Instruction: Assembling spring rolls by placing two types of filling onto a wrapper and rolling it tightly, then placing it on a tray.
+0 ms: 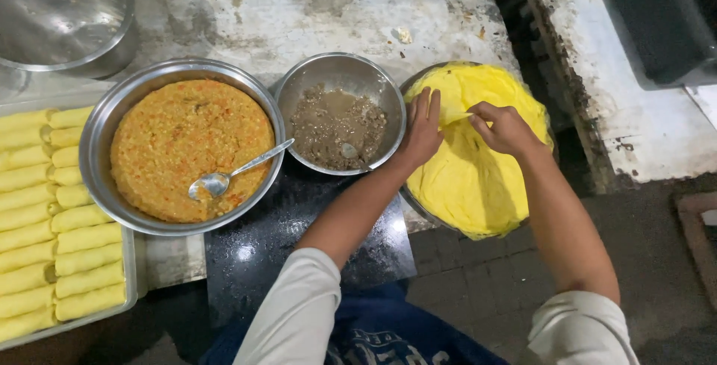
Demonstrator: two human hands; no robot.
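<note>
Thin, floppy yellow wrappers stacked right; left hand pressing flat and open, right hand pinching one sheet's edge. Stained grey worktop, dark paved floor near.

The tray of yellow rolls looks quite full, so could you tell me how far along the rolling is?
Done: two columns of finished rolls fill the tray. In hand: the right hand pinches a wrapper edge on the yellow stack while the left hand presses flat on it. Left: the stack looks thick, the orange filling nearly fills its bowl under the spoon, and the brown mixture remains.
</note>
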